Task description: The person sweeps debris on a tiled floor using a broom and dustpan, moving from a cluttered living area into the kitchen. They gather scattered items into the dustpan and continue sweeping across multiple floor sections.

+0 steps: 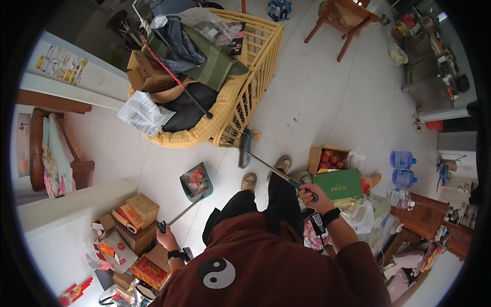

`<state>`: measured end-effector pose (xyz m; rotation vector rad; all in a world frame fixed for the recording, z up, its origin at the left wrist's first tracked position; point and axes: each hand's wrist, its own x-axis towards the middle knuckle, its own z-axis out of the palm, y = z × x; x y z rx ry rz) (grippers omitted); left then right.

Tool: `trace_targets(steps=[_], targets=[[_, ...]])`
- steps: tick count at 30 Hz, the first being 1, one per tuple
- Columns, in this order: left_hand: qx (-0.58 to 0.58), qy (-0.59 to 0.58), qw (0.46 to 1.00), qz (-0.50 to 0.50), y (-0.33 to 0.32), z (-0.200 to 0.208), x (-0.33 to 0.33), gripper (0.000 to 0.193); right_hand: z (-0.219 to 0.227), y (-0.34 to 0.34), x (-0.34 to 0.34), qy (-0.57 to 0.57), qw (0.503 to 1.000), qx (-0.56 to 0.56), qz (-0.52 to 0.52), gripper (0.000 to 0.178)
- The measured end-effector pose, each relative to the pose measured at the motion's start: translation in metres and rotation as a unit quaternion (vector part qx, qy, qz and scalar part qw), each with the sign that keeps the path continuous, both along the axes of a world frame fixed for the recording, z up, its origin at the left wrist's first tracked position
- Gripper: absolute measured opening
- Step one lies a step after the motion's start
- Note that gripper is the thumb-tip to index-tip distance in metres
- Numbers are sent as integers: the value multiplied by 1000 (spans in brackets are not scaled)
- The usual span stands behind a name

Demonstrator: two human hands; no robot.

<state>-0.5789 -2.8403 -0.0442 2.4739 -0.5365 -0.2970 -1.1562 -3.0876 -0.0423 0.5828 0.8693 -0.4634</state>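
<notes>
My left hand (166, 239) is closed round the handle of a dustpan. The grey-green dustpan (208, 191) rests on the floor ahead of that hand, with crumpled wrappers and other litter inside. My right hand (318, 198) grips the dark end of a broom handle. The long shaft slants away to the left, to the broom's head (244, 150), whose bristles touch the floor beside the yellow crib's near corner. A small brownish clump (256, 135) lies just right of the broom head. Farther off, several dark specks (295, 120) are scattered on the pale tiles.
The yellow slatted crib (261, 77) holds boxes, bags and a red-and-black stick (169, 70). At right stand a box of fruit (332, 158), a green box (338, 185) and water jugs (403, 159). Cartons (140, 209) crowd the left; a wooden chair (340, 23) stands far off.
</notes>
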Motion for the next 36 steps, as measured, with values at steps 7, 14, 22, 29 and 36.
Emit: trace_targets(steps=[7, 14, 22, 29, 36], targets=[[-16, -8, 998, 52, -35, 3, -76, 24, 5, -94, -132, 100, 995, 1, 21, 17], [-97, 22, 968, 231, -70, -3, -195, 13, 26, -137, -175, 188, 959, -127, 168, 9], [-124, 49, 945, 297, -103, 7, -277, 9, -42, -192, -173, -146, 986, 67, 44, 13], [-86, 79, 953, 279, -135, 4, -307, 12, -113, -233, -231, -93, 995, -4, 28, 9], [-63, 66, 946, 311, -153, -11, -324, 11, -84, -281, -309, -92, 994, 36, -41, 20]])
